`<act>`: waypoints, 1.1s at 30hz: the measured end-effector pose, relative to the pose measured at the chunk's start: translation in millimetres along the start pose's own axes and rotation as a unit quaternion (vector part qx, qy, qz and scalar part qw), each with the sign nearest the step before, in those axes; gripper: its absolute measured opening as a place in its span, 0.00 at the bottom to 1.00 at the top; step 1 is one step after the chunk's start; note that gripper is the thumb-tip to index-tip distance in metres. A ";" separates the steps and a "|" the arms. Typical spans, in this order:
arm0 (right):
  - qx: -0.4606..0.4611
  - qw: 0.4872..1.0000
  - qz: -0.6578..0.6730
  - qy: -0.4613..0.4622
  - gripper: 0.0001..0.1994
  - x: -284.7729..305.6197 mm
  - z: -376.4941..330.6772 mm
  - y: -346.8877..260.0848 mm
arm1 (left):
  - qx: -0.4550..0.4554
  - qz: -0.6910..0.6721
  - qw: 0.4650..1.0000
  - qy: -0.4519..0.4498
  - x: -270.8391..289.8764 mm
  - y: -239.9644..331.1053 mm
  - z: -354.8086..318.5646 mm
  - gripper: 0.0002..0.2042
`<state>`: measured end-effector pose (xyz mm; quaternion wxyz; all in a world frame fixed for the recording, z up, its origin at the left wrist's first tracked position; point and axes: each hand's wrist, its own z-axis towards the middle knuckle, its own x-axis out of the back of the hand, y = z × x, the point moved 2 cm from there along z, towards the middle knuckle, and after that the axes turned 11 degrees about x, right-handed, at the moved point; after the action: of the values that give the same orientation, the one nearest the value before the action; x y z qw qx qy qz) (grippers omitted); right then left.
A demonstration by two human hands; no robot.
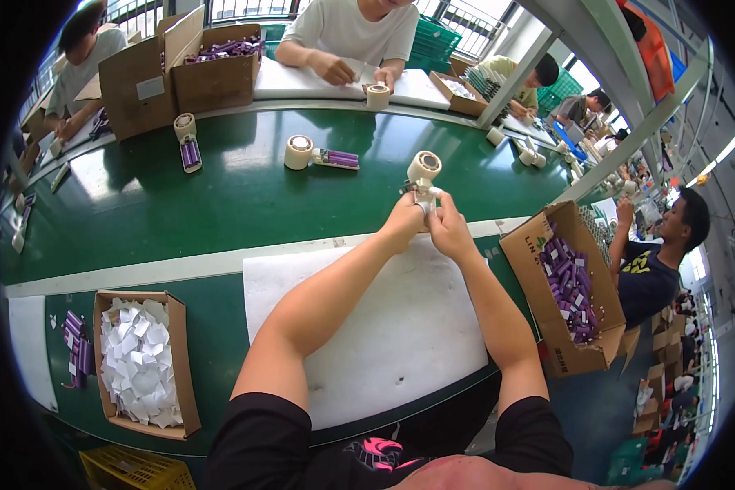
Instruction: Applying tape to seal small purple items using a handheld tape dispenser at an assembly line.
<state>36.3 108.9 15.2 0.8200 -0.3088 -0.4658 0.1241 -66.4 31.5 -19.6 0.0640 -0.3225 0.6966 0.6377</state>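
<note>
Both my hands are stretched out over the far edge of my work surface, at the near side of the green belt. They grip a white handheld device with a round head (424, 166), its handle end between them. My left hand (406, 219) is closed on the handle from the left, and my right hand (451, 230) closes on it from the right. My fingers cover much of the handle, so its inside cannot be made out. Under my forearms lies a white mat (367, 351).
A cardboard box of purple battery packs (570, 290) stands to my right. On the left are a box of white paper pieces (139, 367) and loose purple packs (77, 349). Similar devices (300, 152) lie on the green belt (188, 212). A co-worker (347, 49) sits opposite.
</note>
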 end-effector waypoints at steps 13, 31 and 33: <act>0.274 0.910 -0.249 -0.188 0.13 71.0 -3.7 -48.9 | 0.134 0.300 0.926 -0.188 -15.7 14.0 -35.3 0.18; 0.173 0.974 -0.118 0.087 0.08 29.4 -45.1 -7.5 | -0.061 0.367 0.928 0.035 -28.7 -11.7 -25.3 0.19; 0.193 0.968 -0.116 0.111 0.10 30.2 -46.6 -4.3 | -0.109 0.386 0.915 0.042 -29.1 -15.1 -22.8 0.20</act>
<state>91.2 102.2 21.1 0.9194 -0.1004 -0.3715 0.0810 -28.3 21.4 -13.7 -0.2519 -0.0597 0.6951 0.6707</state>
